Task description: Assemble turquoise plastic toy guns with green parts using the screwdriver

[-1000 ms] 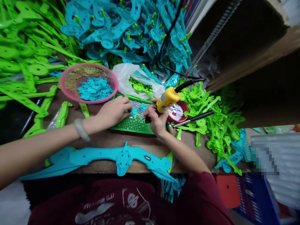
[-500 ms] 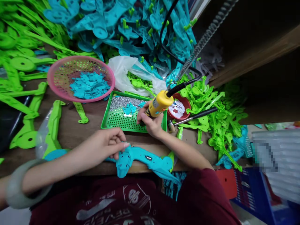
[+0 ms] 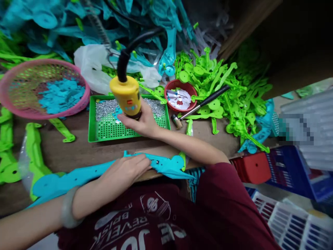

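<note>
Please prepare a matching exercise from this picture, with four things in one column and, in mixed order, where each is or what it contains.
1. Yellow tool
2. Hammer
3. Pink basket
4. Left hand

A. Contains small blue pieces
B. Over the long blue part
C. Gripped by the right hand
D. Lies beside the red bowl

Right pairs: 1-C, 2-D, 3-A, 4-B

A hammer point(image 3: 208, 99) rests, head point(image 3: 177, 122) on the tabletop point(image 3: 203, 139) beside a round red basket point(image 3: 182, 84) (white pieces point(image 3: 183, 98) inside), its black handle point(image 3: 215, 94) over lime-green parts point(image 3: 208, 72); a crumpled translucent bag point(image 3: 94, 66) sits farther left.
</note>
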Tool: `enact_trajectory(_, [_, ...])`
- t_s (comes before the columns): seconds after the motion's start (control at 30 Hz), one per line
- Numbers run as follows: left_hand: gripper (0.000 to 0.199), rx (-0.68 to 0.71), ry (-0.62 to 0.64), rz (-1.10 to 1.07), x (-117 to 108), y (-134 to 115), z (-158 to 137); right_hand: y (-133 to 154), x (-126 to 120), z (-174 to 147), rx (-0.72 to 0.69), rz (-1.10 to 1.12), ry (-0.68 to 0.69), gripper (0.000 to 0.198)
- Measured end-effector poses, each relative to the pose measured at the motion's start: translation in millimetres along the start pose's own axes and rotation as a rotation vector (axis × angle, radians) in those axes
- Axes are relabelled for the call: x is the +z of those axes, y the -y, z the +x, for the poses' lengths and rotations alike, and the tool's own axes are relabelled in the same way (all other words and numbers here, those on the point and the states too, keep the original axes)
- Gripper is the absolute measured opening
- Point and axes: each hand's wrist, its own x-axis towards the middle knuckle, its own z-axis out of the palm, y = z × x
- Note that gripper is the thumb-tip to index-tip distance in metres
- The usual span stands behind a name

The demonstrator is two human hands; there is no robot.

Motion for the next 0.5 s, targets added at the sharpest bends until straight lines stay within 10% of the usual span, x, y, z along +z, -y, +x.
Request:
enact_trajectory(0.27, [0.030, 0.105, 0.050, -0.102, -12.0, 3.4, 10.6, 4.9, -1.3, -1.3, -0.146, 0.020, 0.038, 0.032])
enact_trajectory(0.5, [0.030, 0.138, -0.035, 0.247, -1.4, -2.8, 4.6, 9.1, -1.6, -2.0, -0.161, 0.025, 0.041, 0.031])
